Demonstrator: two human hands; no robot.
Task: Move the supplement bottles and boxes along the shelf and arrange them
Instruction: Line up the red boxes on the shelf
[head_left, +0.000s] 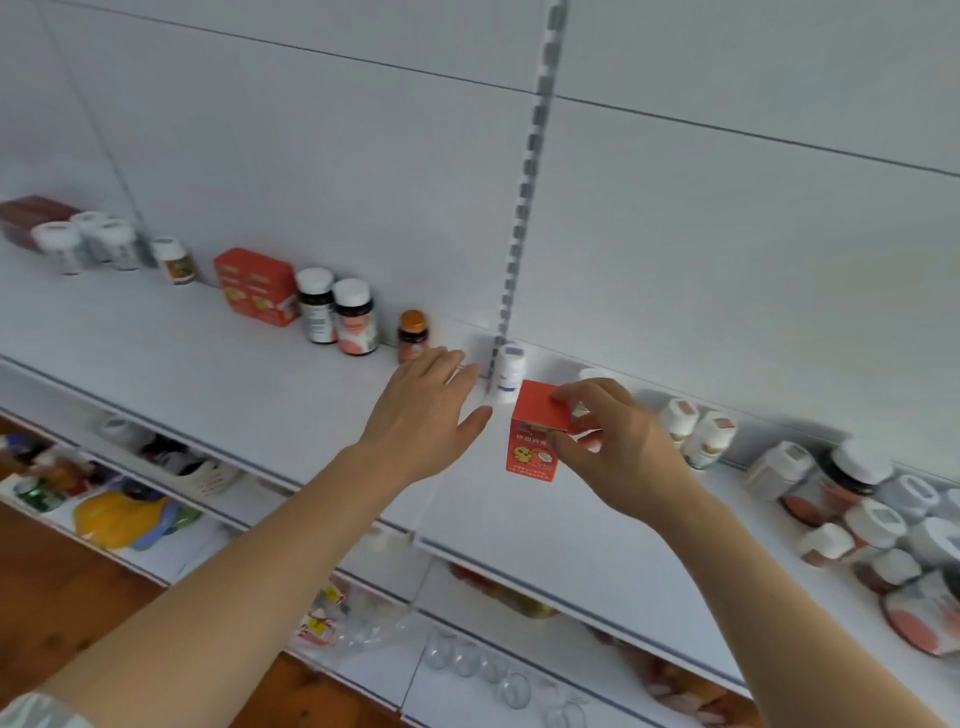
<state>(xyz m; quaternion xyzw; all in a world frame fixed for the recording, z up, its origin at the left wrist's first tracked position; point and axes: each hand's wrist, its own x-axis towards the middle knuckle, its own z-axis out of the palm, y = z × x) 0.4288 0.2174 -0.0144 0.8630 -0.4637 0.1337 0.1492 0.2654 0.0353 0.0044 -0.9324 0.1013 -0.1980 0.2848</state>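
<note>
My right hand (615, 444) grips a small red box (532, 436) by its right side, just above the white shelf (218, 364). My left hand (428, 410) hovers open to the box's left, fingers spread toward a white bottle (509, 371) at the back wall. An orange-capped bottle (412, 335) stands just beyond the left fingertips. Further left stand two dark bottles with white caps (337, 314) and a larger red box (254, 286). Several white-capped bottles (696, 428) cluster right of my right hand.
A crowd of jars and bottles (872, 519) fills the shelf's right end. More white-capped bottles (85, 241) and a dark red box (31, 215) sit at the far left. Lower shelves hold glassware (483, 665) and packaged goods (119, 519). A slotted upright (524, 197) divides the back wall.
</note>
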